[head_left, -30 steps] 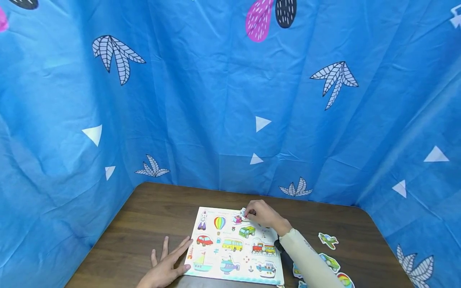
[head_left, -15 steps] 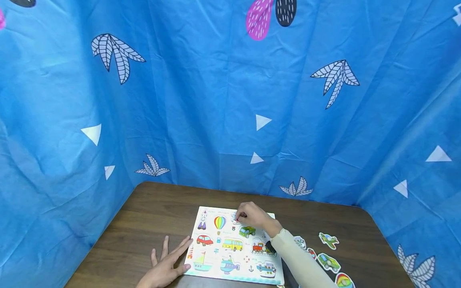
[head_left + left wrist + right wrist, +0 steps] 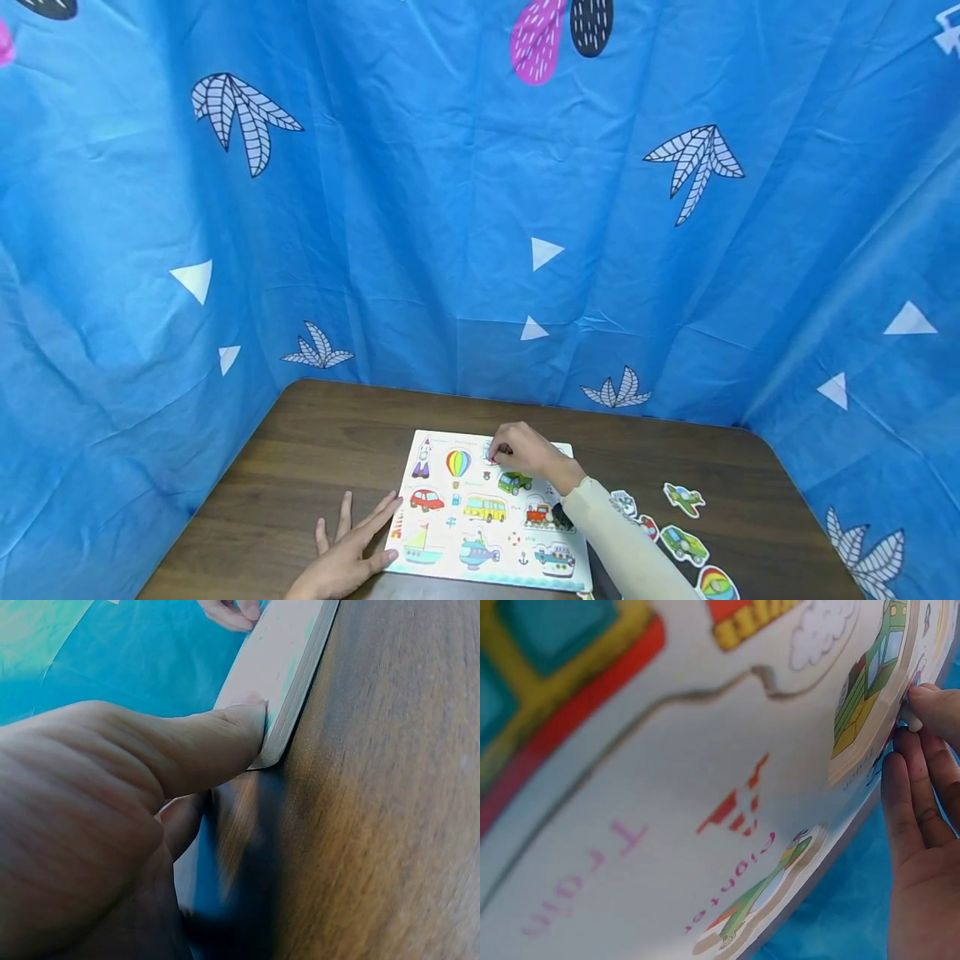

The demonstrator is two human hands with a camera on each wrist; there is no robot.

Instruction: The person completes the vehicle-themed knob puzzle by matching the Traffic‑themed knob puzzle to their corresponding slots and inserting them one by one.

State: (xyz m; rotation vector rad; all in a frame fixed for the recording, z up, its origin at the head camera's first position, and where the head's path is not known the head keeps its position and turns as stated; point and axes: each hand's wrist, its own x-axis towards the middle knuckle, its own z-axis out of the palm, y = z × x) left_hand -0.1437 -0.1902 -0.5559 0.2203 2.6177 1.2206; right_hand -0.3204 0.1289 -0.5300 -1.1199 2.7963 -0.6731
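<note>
A white puzzle board (image 3: 525, 575) printed with vehicles lies on the brown table. Over its upper part, my right hand (image 3: 528, 450) pinches a puzzle piece (image 3: 487, 455) by its small peg; a white peg (image 3: 910, 720) shows between thumb and fingers in the right wrist view. The piece is mostly hidden by the hand, and its picture cannot be made out. At the board's left side my left hand (image 3: 341, 557) lies with fingers spread. Its thumb (image 3: 225, 739) touches the board's near corner in the left wrist view.
Right of the board lie loose puzzle pieces: a green plane (image 3: 683, 500), a green vehicle (image 3: 684, 546), a balloon (image 3: 717, 583) and others partly under the sleeve (image 3: 622, 537). A blue patterned curtain (image 3: 420, 250) rises behind and beside the table (image 3: 315, 433).
My right hand has moved a little left over the board with the puzzle piece, then stayed nearly still. The left hand keeps its place.
</note>
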